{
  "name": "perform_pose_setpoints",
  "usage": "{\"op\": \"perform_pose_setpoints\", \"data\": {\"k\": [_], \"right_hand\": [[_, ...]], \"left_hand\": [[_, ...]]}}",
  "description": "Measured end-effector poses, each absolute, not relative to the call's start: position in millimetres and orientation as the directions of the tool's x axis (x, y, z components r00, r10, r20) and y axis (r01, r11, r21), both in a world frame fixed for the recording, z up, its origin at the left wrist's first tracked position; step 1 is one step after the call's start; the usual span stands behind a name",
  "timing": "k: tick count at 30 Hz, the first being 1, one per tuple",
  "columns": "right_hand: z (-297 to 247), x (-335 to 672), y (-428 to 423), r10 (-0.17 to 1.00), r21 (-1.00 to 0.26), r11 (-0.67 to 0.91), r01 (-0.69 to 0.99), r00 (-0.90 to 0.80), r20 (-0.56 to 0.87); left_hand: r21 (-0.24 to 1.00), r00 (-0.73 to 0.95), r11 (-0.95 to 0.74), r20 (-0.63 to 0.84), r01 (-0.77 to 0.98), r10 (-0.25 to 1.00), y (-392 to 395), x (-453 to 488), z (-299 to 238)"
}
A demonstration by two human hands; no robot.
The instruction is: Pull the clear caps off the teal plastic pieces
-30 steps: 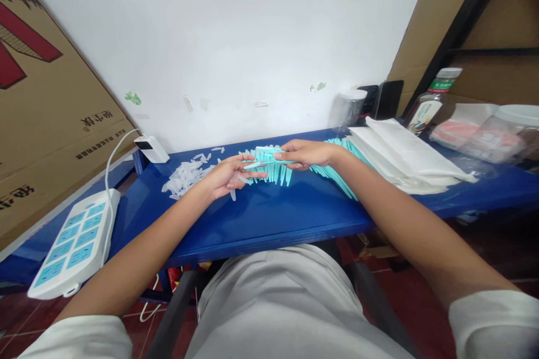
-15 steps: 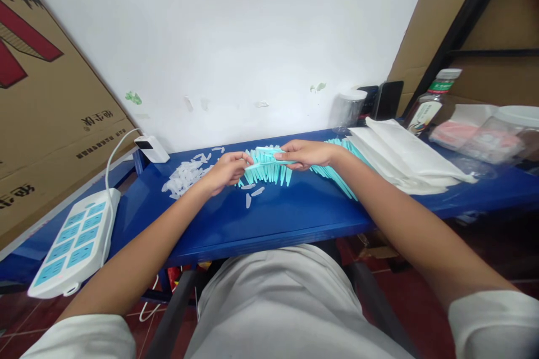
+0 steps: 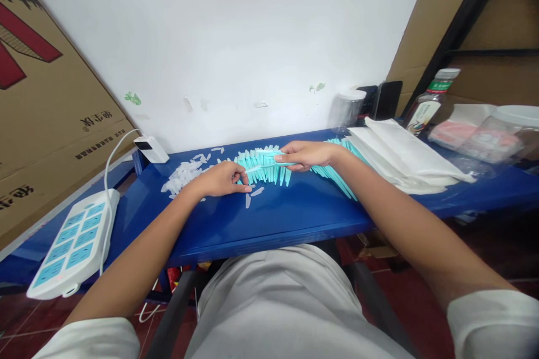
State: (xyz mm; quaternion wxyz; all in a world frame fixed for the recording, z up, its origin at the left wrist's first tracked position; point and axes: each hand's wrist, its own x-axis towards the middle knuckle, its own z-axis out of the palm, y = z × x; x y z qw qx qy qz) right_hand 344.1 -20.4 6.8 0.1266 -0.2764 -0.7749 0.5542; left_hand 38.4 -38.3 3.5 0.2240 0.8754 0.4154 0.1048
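Left hand (image 3: 227,178): palm down just above the blue tabletop (image 3: 269,216), thumb and fingers curled close together at the left end of the held stick and right by the loose clear pieces (image 3: 247,201); whether anything is pinched there I cannot tell
Right hand (image 3: 303,155): closed around at least one turquoise stick (image 3: 263,167) (the exact count is hidden by the fingers), thumb on top
Held stick: roughly level over the near row, its left end pointing to the left hand's fingertips
Near row (image 3: 254,157): many turquoise sticks lying side by side and overlapping on the tabletop, between and behind the hands
Far row (image 3: 338,181): more turquoise sticks, slanted, under and beside the right wrist
Clear pile (image 3: 183,178): small translucent pieces heaped beyond the left wrist, a few strays near the wall (image 3: 252,39)
White stack (image 3: 408,157): flat sheets or bags just right of the far row
Back right: lidded jar (image 3: 348,111), then a labelled bottle (image 3: 426,106)
Far left: power strip (image 3: 76,244) with blue sockets
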Motion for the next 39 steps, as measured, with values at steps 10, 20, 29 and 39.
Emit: {"op": "perform_pose_setpoints", "data": {"k": [10, 20, 29, 39], "right_hand": [[7, 345, -21, 0.553, -0.924, 0.238, 0.300, -0.824, -0.125], [7, 344, -20, 0.562, -0.931, 0.215, 0.294, -0.817, -0.129], [4, 346, -17, 0.602, -0.940, 0.188, 0.283, -0.790, -0.117], [1, 344, -15, 0.575, -0.972, 0.116, 0.204, -0.812, -0.102]], "left_hand": [[0.501, 0.676, -0.614, 0.076, 0.610, 0.733, -44, 44, 0], [0.602, 0.515, -0.554, 0.259, 0.576, 0.817, -41, 46, 7], [0.740, 0.268, -0.523, 0.450, 0.423, 0.852, -41, 49, 11], [0.520, 0.220, -0.658, 0.668, 0.544, 0.711, -61, 66, 7]]}}
